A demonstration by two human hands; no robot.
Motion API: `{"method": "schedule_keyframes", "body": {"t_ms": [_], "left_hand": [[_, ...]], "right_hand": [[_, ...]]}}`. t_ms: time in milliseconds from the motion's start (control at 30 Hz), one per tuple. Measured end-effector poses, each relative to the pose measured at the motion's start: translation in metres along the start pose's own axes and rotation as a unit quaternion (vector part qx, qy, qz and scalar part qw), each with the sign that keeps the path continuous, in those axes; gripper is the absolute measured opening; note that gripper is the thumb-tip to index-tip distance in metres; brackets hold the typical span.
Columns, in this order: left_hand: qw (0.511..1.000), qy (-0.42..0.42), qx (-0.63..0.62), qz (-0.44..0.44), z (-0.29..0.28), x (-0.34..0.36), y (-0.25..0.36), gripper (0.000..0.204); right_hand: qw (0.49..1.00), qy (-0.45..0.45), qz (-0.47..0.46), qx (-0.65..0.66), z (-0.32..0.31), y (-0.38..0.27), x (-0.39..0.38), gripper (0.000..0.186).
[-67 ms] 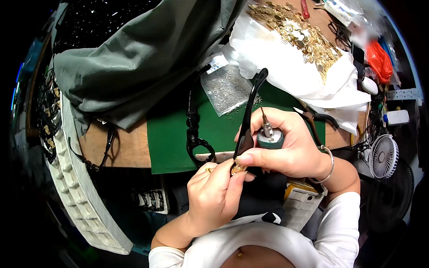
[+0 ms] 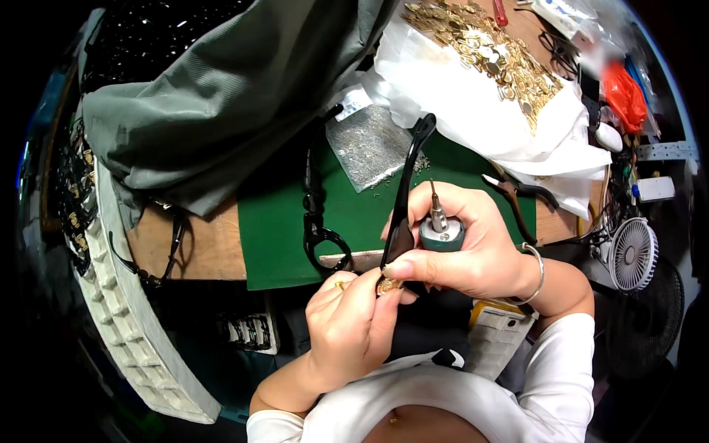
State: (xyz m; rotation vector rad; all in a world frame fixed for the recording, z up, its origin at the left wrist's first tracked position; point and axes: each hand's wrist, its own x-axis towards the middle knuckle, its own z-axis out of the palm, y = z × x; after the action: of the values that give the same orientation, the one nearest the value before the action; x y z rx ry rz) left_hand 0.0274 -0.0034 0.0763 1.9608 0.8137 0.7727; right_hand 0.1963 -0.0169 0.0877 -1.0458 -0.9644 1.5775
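Fingers and thumb of my left hand are closed on the lower end of a black eyeglass temple, whose curved tip points up and away. Against that end, between my two hands, sits a small gold ornament. My right hand wears a silver bangle and presses its thumb on the temple beside the ornament. The same hand cradles a green-bodied powered screwdriver, its thin bit pointing away from me. Black glasses lie on the green mat just beyond my left hand.
Beyond the mat are a clear bag of tiny screws, pliers and white paper heaped with gold pieces. Grey cloth bulks at the left. A white compartment tray and more black glasses stand at left; a fan at right.
The whole view has shifted slightly, so the table things sit a little further left. Both hands keep the same hold, and the gold ornament shows a bit more of its face.
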Motion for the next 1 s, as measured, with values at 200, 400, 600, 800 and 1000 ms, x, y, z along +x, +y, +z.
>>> {"method": "schedule_keyframes", "body": {"t_ms": [200, 400, 600, 800, 1000], "left_hand": [[0.942, 0.143, -0.222, -0.206, -0.033, -0.018, -0.002, 0.028], [0.903, 0.136, -0.305, -0.27, -0.038, -0.014, -0.004, 0.042], [0.916, 0.207, -0.271, -0.21, -0.047, -0.022, -0.009, 0.049], [0.903, 0.216, -0.303, -0.214, -0.054, -0.017, -0.015, 0.029], [0.766, 0.139, -0.59, -0.213, -0.064, -0.024, -0.035, 0.021]], "right_hand": [[0.934, -0.008, -0.004, -0.358, -0.039, 0.012, -0.011, 0.047], [0.675, 0.05, -0.015, -0.736, -0.037, 0.041, 0.003, 0.055], [0.767, 0.062, -0.001, -0.639, -0.034, 0.033, -0.017, 0.045], [0.786, 0.063, 0.011, -0.614, -0.05, 0.032, -0.023, 0.034], [0.733, 0.124, -0.053, -0.667, -0.045, 0.053, -0.022, 0.033]]}}
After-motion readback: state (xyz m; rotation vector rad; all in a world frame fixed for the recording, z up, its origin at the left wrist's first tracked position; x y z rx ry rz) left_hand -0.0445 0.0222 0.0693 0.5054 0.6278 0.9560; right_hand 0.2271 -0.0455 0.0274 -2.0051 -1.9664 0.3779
